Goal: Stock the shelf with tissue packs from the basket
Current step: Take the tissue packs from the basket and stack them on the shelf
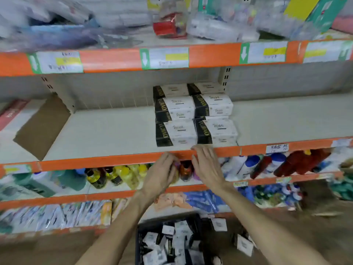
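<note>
Shop shelving with orange front rails; the middle shelf carries a stack of tissue packs, black-and-white, two columns wide and several rows deep. Directly below the stack's front row, the right hand lies against the shelf's orange rail, fingers straight and close together, holding nothing. Just left of it and slightly lower is the left hand, seen from the back with fingers bent. Whether it grips anything cannot be told. Far below the stack, on the floor, a dark basket holds more loose packs. Well left of the stack lies a flat cardboard sheet. Bottles fill the tier beneath.
</note>
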